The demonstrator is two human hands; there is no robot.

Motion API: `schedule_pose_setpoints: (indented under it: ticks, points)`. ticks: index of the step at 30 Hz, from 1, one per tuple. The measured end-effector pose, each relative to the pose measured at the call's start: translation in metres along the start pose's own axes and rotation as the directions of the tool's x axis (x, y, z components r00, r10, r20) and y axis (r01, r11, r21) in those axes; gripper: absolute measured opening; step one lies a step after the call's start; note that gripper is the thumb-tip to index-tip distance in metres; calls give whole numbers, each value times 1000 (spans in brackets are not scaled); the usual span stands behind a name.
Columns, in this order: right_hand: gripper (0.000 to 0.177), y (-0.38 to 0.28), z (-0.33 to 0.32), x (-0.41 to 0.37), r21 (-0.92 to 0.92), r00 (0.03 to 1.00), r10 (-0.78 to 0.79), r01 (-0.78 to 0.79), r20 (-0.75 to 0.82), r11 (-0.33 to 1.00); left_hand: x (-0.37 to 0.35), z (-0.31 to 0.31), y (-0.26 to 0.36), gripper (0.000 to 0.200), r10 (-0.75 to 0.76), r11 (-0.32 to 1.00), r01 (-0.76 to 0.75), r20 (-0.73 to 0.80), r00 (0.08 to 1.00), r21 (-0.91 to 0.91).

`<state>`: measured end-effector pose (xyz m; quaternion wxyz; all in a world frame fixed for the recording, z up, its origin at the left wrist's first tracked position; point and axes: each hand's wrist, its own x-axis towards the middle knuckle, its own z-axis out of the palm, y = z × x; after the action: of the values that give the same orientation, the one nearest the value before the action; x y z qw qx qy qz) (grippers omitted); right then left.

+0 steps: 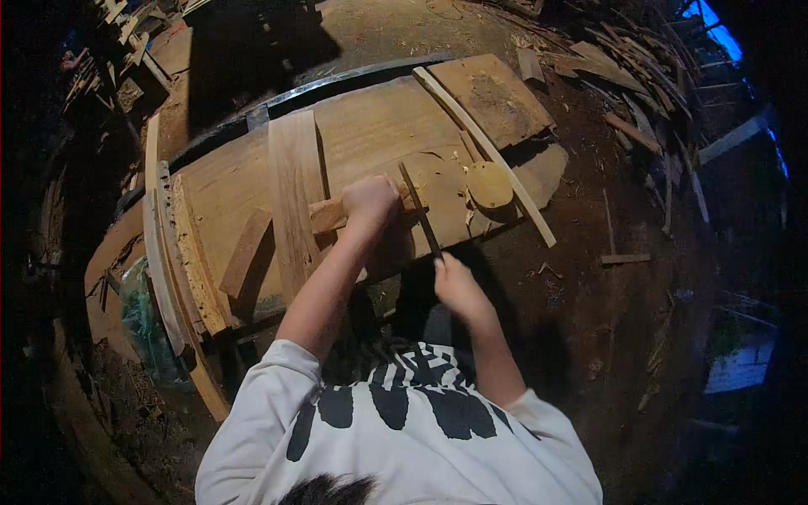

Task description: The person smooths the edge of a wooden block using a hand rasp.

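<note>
My left hand (370,200) is closed over a short wooden block (326,216), pressing it down on the broad wooden workbench (362,139). The block sticks out on both sides of the fist. In my right hand (457,286), the fingers wrap round the near end of a long, narrow dark tool (421,210) shaped like a file or blade. It slants away from me and crosses the block's right end, just beside my left knuckles. Left of the block, a wide pale board (293,185) lies lengthwise, with a reddish-brown wood block (247,251) beyond it.
A round yellowish wooden piece (489,185) lies among shavings on the right. Near it are a long thin strip (497,160) and a square panel (484,97). Rough-edged slats (192,252) line the bench's left side. Scrap wood (623,76) is heaped at the back right.
</note>
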<state>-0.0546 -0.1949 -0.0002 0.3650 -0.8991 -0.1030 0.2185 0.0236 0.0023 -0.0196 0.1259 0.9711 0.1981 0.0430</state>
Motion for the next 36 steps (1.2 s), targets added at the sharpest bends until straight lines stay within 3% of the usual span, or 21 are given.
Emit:
schedule_pose_setpoints:
  ticks: [2, 5, 7, 10, 13, 17, 23, 25, 27, 30, 32, 33, 35, 36]
  points:
    - [27, 9, 12, 44, -69, 991, -119, 114, -62, 991, -4, -12, 2, 43, 11, 1000, -11, 36, 999, -22]
    - [26, -26, -4, 67, 77, 992, -91, 84, 86, 993, -6, -15, 1, 45, 16, 999, -12, 78, 997, -50]
    - [25, -17, 6, 78, -105, 985, -170, 168, -9, 980, -3, -11, 0, 45, 5, 998, 0, 92, 996, -58]
    - [25, -1, 6, 41, -53, 999, -37, 37, -11, 998, 0, -7, -1, 46, -21, 997, 25, 59, 998, -67]
    - [25, 12, -2, -2, -5, 1000, 5, -5, 16, 1000, 3, -20, 2, 32, -51, 997, 59, 158, 986, -46]
    - [27, 6, 0, 19, 25, 999, -26, 25, 34, 999, 1, -20, 3, 31, -18, 1000, 17, 202, 979, 8]
    - [31, -29, 4, 90, -151, 998, -41, 49, 52, 987, -1, -16, 0, 32, -4, 1000, 5, 131, 991, -8]
    - [31, -14, 10, 81, -95, 997, -81, 82, 12, 992, -1, -14, 0, 32, 7, 1000, -7, 128, 992, -4]
    - [30, 8, 6, 51, -34, 996, -49, 51, 71, 998, 1, -11, 0, 32, -26, 999, 29, 135, 991, -16]
    - [29, 11, -8, -9, -21, 999, -10, 11, 38, 1000, 4, -12, 1, 30, -55, 998, 54, 165, 985, 5]
    - [27, 13, -8, -22, -17, 990, 134, -133, 54, 991, 6, -12, 2, 29, -37, 999, 36, 192, 981, 6]
    - [27, 13, -3, -15, -14, 990, 132, -131, 58, 991, 5, -11, 1, 28, -14, 1000, 13, 225, 974, 4]
    - [29, 7, 7, 17, 3, 997, -79, 79, 4, 997, 2, -7, -2, 32, -1, 1000, 4, 159, 987, -20]
    - [29, -5, 7, 35, -17, 996, -84, 84, 7, 996, 1, -5, -1, 38, 12, 999, -7, 92, 996, -48]
